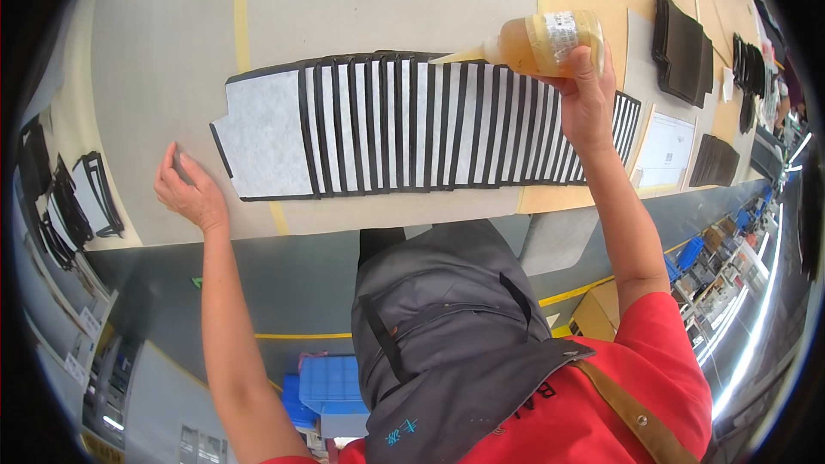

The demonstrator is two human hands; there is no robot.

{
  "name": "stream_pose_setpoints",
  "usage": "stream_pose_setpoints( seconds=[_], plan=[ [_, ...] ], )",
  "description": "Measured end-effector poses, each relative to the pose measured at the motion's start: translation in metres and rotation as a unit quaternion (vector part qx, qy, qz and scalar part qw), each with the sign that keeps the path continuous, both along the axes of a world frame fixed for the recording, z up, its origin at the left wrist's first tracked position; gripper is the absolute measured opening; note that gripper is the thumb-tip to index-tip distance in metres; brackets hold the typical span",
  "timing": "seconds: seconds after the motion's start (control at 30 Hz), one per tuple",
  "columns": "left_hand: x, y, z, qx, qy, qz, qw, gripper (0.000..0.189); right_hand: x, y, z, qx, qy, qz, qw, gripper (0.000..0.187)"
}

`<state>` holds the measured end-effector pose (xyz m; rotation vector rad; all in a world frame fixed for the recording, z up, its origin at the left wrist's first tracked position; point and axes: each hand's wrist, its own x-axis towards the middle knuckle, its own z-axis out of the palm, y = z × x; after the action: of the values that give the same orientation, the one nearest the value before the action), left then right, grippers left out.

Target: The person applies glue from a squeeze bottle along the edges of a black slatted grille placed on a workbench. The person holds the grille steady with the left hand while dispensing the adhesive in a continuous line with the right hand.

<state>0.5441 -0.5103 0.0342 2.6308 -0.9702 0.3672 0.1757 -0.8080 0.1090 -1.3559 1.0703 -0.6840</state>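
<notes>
My right hand [586, 96] is closed around a plastic squeeze bottle [538, 45] of amber liquid. The bottle lies tilted sideways, its tapered nozzle pointing left at the top edge of a row of overlapping panels [387, 125]. Whether the tip touches them cannot be seen. These panels are white with black edges, fanned so that narrow strips show. The leftmost panel [267, 135] lies fully exposed, with a notched left side. My left hand [191, 190] holds nothing, its fingers loosely curled and apart, over the table left of that panel.
The worktable [387, 0] has yellow tape strips across it. Stacks of dark panels [683, 51] and a printed sheet [667, 148] lie to the right. Black-edged pieces [97, 193] sit at far left. Blue crates [332, 380] stand below, near a cardboard box [596, 312].
</notes>
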Motion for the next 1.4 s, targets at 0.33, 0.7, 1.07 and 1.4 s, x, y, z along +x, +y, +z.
stream_pose_setpoints(
  seconds=[0.33, 0.7, 1.07, 1.4],
  plan=[
    [0.001, 0.001, 0.001, -0.003, 0.004, -0.004, 1.000, 0.026, -0.003, 0.010, 0.008, 0.022, 0.000, 0.010, 1.000, 0.069],
    [0.000, 0.002, 0.000, 0.004, -0.001, 0.001, 1.000, 0.026, -0.014, 0.027, 0.009, 0.060, 0.011, 0.010, 0.998, 0.069],
    [0.003, 0.004, -0.004, -0.003, -0.016, -0.005, 1.000, 0.026, -0.027, 0.049, 0.004, 0.062, 0.019, 0.025, 0.998, 0.068],
    [0.004, 0.006, -0.005, -0.004, -0.008, -0.002, 1.000, 0.027, -0.041, 0.070, 0.003, 0.097, 0.006, 0.038, 0.995, 0.058]
  ],
)
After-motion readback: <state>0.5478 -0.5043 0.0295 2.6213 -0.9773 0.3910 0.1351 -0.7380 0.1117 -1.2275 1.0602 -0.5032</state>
